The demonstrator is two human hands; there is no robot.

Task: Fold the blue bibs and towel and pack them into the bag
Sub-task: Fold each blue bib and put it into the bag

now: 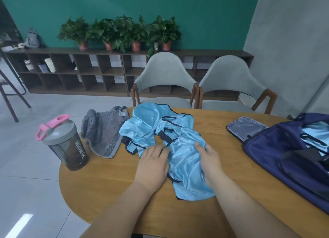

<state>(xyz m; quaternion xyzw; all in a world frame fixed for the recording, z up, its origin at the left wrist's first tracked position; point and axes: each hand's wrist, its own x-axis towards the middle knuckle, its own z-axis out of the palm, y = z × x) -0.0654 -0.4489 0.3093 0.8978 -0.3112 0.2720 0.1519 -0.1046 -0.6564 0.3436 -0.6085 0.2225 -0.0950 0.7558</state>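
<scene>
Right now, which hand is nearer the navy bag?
Right. The right hand holds the blue bib nearer the navy bag; the left hand presses it farther away.

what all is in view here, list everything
bibs: crumpled heap, count unclear, light blue, table centre
towel: one, grey, left of bibs
shaker bottle: one, dark with pink cap, table's left edge
bag: one, navy, open, table's right, blue cloth inside
table: one, wooden, foreground
chairs: two, grey, behind table
potted plants: at least four, green, on shelving
shelving: one row, dark brown, by teal wall
left hand: flat on bibs
right hand: on bibs
</scene>
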